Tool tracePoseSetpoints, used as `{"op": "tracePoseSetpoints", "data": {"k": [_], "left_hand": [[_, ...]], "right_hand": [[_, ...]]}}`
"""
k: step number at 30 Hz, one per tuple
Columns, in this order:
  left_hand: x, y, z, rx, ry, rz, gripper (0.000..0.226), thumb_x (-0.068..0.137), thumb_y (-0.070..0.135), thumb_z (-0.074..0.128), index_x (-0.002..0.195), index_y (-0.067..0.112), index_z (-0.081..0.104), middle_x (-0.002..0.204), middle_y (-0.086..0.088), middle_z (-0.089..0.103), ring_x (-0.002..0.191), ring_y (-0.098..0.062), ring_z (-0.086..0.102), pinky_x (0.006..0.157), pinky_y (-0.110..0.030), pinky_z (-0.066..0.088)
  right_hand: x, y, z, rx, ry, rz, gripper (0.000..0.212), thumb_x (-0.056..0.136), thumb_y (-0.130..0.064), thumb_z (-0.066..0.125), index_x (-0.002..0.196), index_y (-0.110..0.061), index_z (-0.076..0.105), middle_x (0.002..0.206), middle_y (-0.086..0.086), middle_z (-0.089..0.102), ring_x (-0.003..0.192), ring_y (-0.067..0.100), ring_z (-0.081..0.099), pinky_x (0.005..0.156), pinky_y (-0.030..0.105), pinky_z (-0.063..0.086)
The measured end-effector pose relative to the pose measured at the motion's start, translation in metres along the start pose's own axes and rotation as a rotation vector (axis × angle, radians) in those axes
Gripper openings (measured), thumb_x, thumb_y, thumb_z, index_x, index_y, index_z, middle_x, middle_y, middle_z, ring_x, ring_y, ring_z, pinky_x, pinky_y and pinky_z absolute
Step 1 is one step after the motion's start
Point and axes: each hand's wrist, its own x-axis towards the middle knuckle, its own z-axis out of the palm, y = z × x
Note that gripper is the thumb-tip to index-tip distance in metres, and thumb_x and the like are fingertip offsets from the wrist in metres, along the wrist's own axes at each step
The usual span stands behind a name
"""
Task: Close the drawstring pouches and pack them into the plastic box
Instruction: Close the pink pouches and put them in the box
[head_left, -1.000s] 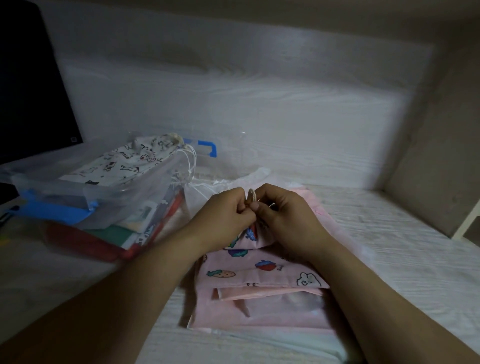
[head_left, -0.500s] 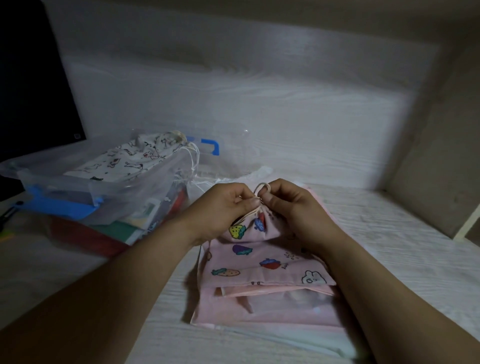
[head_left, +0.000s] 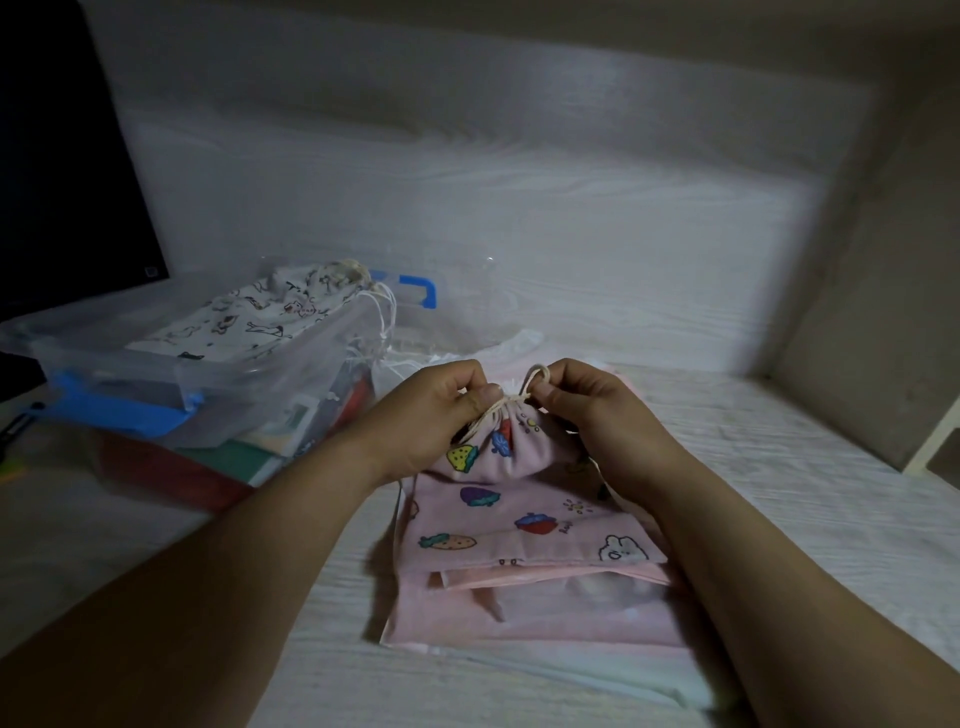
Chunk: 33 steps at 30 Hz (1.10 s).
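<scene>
Dim view from above of a person's two hands at the mouth of a pink pouch (head_left: 519, 512) printed with cartoon fruit and a rabbit. The left hand (head_left: 434, 413) is curled, pinching the gathered neck of the pouch. The right hand (head_left: 597, 415) is curled too, pinching a loop of the pale cord (head_left: 521, 397) just beside it. The pouch lies on a stack of pink pouches (head_left: 519, 621) on a pale wood-grain desk (head_left: 779, 467).

To the left, near the hands but apart from them, a clear plastic box (head_left: 208, 366) with blue clips (head_left: 119, 410) rests on flat red and green items (head_left: 171, 467). These may be books or folders, but the light is too poor to be sure. The box already holds a white pouch (head_left: 249, 317) with small animal drawings, and its cords trail over the rim.

Likely risks: if the cord slips from the pinch, the bunched neck could ease open again. Pulling on one side only could gather the fabric unevenly or jam the cord. Lifting the pouch might drag the loose stack beneath it out of line. The cords trailing at the box rim could snag the next pouch going in.

Writing: a few tiny letters sit beside a printed strawberry on the pink pouch, too small to read — no brand or label is legible anywhere
</scene>
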Motion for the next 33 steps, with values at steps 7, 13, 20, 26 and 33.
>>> {"op": "tracePoseSetpoints", "data": {"k": [7,13,20,26,33], "left_hand": [[0.003,-0.008,0.004,0.197,0.098,0.033,0.033,0.106,0.032,0.055,0.080,0.012,0.049,0.065,0.007,0.047,0.061,-0.006,0.039,0.059,-0.026,0.035],[-0.001,-0.010,-0.001,0.425,0.073,0.123,0.031,0.107,0.038,0.051,0.081,0.023,0.043,0.066,0.002,0.054,0.065,-0.018,0.050,0.061,-0.041,0.043],[0.002,-0.010,0.011,0.175,0.284,0.023,0.035,0.107,0.033,0.053,0.078,0.016,0.044,0.064,0.005,0.046,0.056,-0.004,0.041,0.049,-0.020,0.034],[0.001,-0.007,0.008,-0.019,0.191,-0.118,0.061,0.101,0.067,0.042,0.103,0.010,0.066,0.097,-0.011,0.072,0.089,-0.020,0.068,0.085,-0.035,0.052],[-0.008,0.016,0.007,-0.197,-0.087,-0.272,0.044,0.093,0.054,0.070,0.099,0.011,0.077,0.093,-0.002,0.080,0.089,-0.024,0.077,0.087,-0.040,0.061]], "right_hand": [[0.003,0.001,-0.004,-0.028,0.096,-0.027,0.017,0.096,-0.022,0.064,0.082,-0.013,0.064,0.079,0.011,0.055,0.077,0.024,0.047,0.071,0.041,0.033],[0.002,0.001,-0.006,-0.059,0.156,-0.012,0.020,0.099,-0.019,0.064,0.079,-0.017,0.063,0.070,0.007,0.053,0.068,0.021,0.045,0.062,0.033,0.035],[-0.011,-0.008,-0.012,-0.118,0.001,0.083,0.031,0.099,-0.044,0.064,0.093,-0.015,0.070,0.081,0.016,0.065,0.071,0.020,0.053,0.057,0.029,0.039],[-0.007,0.000,-0.010,-0.095,0.106,0.046,0.029,0.100,-0.031,0.066,0.083,-0.007,0.062,0.073,0.013,0.059,0.064,0.025,0.048,0.056,0.030,0.036],[0.007,0.022,-0.028,-0.110,0.445,0.061,0.023,0.100,-0.028,0.062,0.087,-0.011,0.071,0.075,0.003,0.076,0.069,0.020,0.067,0.062,0.028,0.048]]}}
